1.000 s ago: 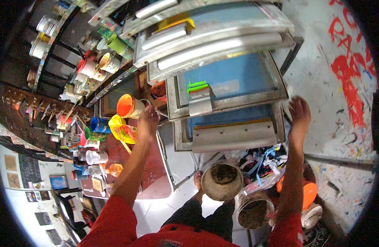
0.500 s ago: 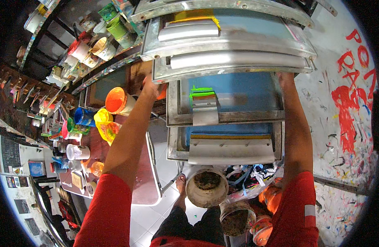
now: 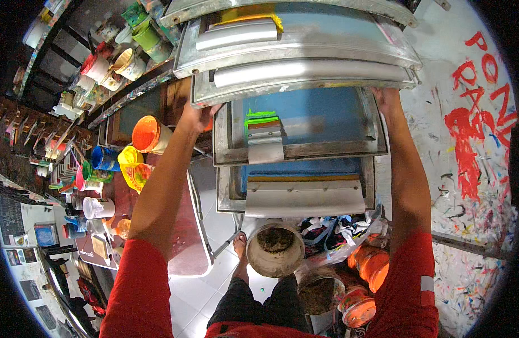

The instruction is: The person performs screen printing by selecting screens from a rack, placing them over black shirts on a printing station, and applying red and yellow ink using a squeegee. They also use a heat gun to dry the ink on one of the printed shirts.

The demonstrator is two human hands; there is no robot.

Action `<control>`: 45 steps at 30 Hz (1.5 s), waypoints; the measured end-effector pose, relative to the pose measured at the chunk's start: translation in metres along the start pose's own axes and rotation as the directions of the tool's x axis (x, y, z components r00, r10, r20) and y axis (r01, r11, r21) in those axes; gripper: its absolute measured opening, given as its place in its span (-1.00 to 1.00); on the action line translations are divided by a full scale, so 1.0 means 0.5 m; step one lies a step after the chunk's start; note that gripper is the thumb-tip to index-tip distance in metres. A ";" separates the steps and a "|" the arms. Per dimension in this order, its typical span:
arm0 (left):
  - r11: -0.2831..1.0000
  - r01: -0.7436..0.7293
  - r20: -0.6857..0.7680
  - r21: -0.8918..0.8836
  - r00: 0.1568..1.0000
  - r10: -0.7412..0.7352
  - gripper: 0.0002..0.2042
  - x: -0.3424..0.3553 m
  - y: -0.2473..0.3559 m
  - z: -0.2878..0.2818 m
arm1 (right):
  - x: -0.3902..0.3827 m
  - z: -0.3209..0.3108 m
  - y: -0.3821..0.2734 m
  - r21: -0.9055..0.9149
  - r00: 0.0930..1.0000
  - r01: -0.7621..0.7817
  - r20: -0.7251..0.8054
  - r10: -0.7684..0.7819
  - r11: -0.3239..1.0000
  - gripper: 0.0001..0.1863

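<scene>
A screen-printing frame [image 3: 304, 152] with blue mesh sits in a stack of such frames in front of me. Bright green ink [image 3: 261, 118] and a squeegee with a pale metal holder [image 3: 265, 143] lie on its left part. My left hand [image 3: 198, 116] is closed at its far left side, fingers partly hidden. At its far right side my right hand [image 3: 388, 101] is closed too, its fingertips hidden under the frame above. Below is another frame [image 3: 225, 188] with a wide metal squeegee [image 3: 304, 197]. Above are silver frames [image 3: 304, 90] bearing squeegees, one with yellow ink [image 3: 242, 17].
Paint pots, among them an orange one [image 3: 149, 135] and a blue one [image 3: 108, 159], stand on a dark red table [image 3: 180, 236] at left. More pots line a shelf [image 3: 130, 87]. Buckets [image 3: 275, 248] and rags stand below the stack. A paint-smeared wall [image 3: 440, 169] rises at right.
The green-inked frame has shifted slightly toward me and to the right against the frame below it, with both hands at its sides. The whole view has drifted a little.
</scene>
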State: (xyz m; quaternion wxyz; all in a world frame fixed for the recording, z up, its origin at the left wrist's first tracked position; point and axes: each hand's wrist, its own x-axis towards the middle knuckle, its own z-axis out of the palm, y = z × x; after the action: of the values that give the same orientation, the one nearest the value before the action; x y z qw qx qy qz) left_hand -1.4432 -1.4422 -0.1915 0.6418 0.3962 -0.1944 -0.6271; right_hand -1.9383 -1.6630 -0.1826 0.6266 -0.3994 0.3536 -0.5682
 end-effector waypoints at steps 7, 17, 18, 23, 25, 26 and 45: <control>0.941 0.236 -0.130 0.242 0.969 -0.210 -0.50 -0.052 0.046 0.037 | -0.052 -0.039 -0.054 -0.098 0.943 -0.310 -0.156 0.293 0.946 -0.53; 0.877 0.173 -0.326 0.448 0.945 -0.020 -0.69 -0.051 0.017 0.085 | -0.094 0.001 -0.084 -0.506 0.940 -0.339 -0.146 0.308 0.793 -0.53; 0.902 0.194 -0.290 0.386 0.954 -0.081 -0.66 -0.070 0.018 0.096 | -0.119 0.001 -0.098 -0.498 0.942 -0.331 -0.128 0.309 0.802 -0.53; 0.883 0.340 -0.264 0.323 0.929 -0.261 -0.55 -0.191 0.036 0.146 | -0.220 -0.036 -0.165 -0.496 0.901 -0.414 -0.104 0.422 0.763 -0.48; 0.894 0.361 -0.305 0.265 0.911 -0.278 -0.44 -0.215 0.013 0.157 | -0.228 -0.046 -0.152 -0.524 0.884 -0.452 -0.157 0.440 0.722 -0.41; 0.860 0.346 -0.393 0.374 0.899 -0.191 -0.36 -0.219 0.003 0.157 | -0.231 -0.048 -0.134 -0.561 0.909 -0.406 -0.168 0.381 0.721 -0.39; 0.572 0.261 -0.466 0.777 0.850 0.246 -0.37 -0.681 -0.132 0.229 | -0.715 -0.140 -0.199 -0.812 0.961 -0.169 -0.263 -0.091 0.559 -0.42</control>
State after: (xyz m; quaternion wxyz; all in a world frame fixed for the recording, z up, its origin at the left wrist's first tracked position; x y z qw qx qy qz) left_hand -1.6185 -1.1392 -0.0870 0.4085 0.8036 -0.2763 -0.3332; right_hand -2.0812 -1.3177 -0.1270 0.3229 -0.5554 0.6706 -0.3710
